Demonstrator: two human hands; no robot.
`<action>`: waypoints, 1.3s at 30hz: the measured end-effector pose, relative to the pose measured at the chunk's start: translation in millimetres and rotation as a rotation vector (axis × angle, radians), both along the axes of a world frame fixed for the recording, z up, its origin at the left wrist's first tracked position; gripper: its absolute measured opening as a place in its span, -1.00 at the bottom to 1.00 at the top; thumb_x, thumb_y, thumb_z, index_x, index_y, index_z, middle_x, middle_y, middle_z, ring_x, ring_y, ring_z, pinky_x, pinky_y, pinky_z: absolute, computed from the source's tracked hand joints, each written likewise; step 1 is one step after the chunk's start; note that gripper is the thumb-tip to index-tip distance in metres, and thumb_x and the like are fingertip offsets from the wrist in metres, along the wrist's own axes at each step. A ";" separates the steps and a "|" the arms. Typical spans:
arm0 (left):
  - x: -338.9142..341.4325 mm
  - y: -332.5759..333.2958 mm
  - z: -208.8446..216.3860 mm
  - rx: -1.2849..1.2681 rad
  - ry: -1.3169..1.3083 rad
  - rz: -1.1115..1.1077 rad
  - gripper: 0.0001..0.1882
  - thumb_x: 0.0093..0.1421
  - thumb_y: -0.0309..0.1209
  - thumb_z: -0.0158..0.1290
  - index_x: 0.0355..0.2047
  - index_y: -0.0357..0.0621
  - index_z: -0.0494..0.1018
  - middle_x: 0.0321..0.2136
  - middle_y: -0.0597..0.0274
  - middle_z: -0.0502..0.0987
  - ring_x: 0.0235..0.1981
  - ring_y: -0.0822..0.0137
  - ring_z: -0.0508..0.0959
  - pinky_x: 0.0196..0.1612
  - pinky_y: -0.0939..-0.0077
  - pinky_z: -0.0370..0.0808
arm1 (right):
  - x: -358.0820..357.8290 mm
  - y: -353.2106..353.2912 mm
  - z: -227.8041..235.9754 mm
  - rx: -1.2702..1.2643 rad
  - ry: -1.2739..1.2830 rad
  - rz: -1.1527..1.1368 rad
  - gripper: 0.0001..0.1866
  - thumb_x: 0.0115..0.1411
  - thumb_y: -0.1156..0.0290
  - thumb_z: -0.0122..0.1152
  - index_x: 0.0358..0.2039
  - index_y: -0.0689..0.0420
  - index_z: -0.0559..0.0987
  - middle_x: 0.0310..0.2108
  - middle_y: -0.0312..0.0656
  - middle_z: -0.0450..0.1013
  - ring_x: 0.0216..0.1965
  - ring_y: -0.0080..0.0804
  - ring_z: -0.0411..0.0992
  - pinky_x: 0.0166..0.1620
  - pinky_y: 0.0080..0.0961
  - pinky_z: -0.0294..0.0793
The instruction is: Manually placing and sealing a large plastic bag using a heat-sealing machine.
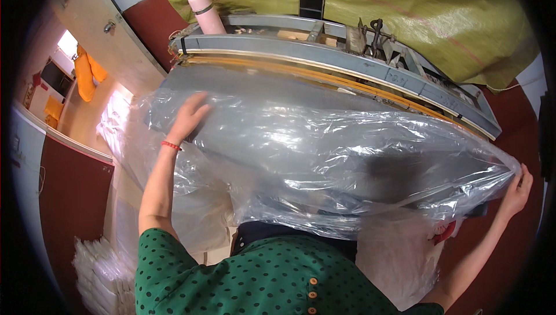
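Note:
A large clear plastic sheet [341, 135] lies wrinkled and shiny across a grey work table [231, 82] in front of me. My left hand [189, 117], with a red bracelet at the wrist, rests on or just over the sheet's left part; its fingers are slightly blurred but stretched apart. At the far right, my right hand [517, 192] pinches a gathered corner of the sheet and pulls it to a point. Folds of plastic hang over the table's near edge by my body and off its left end.
A grey metal frame [255, 41] runs along the table's back, with a pink bottle [207, 13], a phone [311, 1] and dark metal clamps [376, 37]. Yellow-green woven sheeting [417, 14] covers the wall. Stacked plastic [104, 274] sits lower left; a doorway opens at left.

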State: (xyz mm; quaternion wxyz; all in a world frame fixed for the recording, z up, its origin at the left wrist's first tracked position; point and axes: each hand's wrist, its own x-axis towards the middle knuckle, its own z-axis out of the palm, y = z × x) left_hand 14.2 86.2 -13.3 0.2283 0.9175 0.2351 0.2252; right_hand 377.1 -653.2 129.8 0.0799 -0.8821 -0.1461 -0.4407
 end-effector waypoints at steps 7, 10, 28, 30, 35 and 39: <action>-51.5 0.5 10.3 -0.026 0.112 -0.105 -0.89 -0.03 -0.52 0.07 -0.45 -0.24 0.43 -0.33 0.16 0.44 -0.21 0.26 0.42 -0.13 0.45 0.34 | 10.4 -25.1 -47.2 0.061 0.314 -0.018 -0.77 0.12 0.51 -0.05 -0.19 0.21 0.45 -0.27 -0.16 0.39 -0.19 -0.31 0.38 -0.11 -0.50 0.31; -48.4 8.9 41.6 0.151 0.134 0.030 -0.88 -0.05 -0.54 0.08 -0.45 -0.26 0.41 -0.40 0.16 0.44 -0.27 0.28 0.43 -0.16 0.47 0.34 | 17.7 -38.9 -68.4 0.082 0.384 -0.002 -0.78 0.11 0.52 -0.03 -0.21 0.24 0.45 -0.31 -0.16 0.40 -0.20 -0.33 0.38 -0.10 -0.53 0.30; -65.0 62.3 23.5 0.052 0.449 0.431 -0.68 0.11 -0.28 -0.10 -0.21 -0.23 0.42 -0.17 -0.05 0.43 -0.08 0.02 0.38 -0.04 0.27 0.30 | -42.8 16.0 -110.2 -0.118 0.484 0.128 -0.91 -0.06 0.64 0.05 -0.47 0.29 0.46 -0.51 -0.05 0.26 -0.40 -0.10 0.33 -0.31 -0.40 0.31; -42.8 48.6 29.4 0.245 0.364 0.315 -0.69 0.13 -0.27 -0.11 -0.31 -0.27 0.46 -0.30 -0.08 0.48 -0.22 0.00 0.45 -0.16 0.29 0.36 | -39.1 6.3 -105.6 -0.013 0.508 0.202 -0.93 -0.04 0.62 0.03 -0.48 0.30 0.45 -0.50 -0.06 0.29 -0.41 -0.11 0.34 -0.30 -0.39 0.32; 32.0 23.2 -4.9 0.087 0.120 -0.172 -0.62 0.18 -0.21 -0.15 -0.04 -0.09 0.34 0.03 0.01 0.28 0.10 0.07 0.21 0.11 0.32 0.14 | -24.9 -1.5 -54.9 -0.014 0.471 -0.014 -0.89 0.05 0.55 -0.01 -0.44 0.29 0.47 -0.46 -0.06 0.40 -0.37 -0.19 0.40 -0.25 -0.42 0.35; 65.9 39.0 -34.9 0.157 0.272 0.329 -0.55 0.15 -0.12 -0.12 0.02 0.01 0.31 0.06 0.14 0.26 0.15 0.18 0.16 0.18 0.31 0.02 | -54.0 31.9 0.9 -0.079 -0.176 -0.254 -0.72 -0.01 0.59 -0.01 -0.25 0.13 0.52 -0.25 -0.14 0.39 -0.15 -0.26 0.35 -0.09 -0.40 0.31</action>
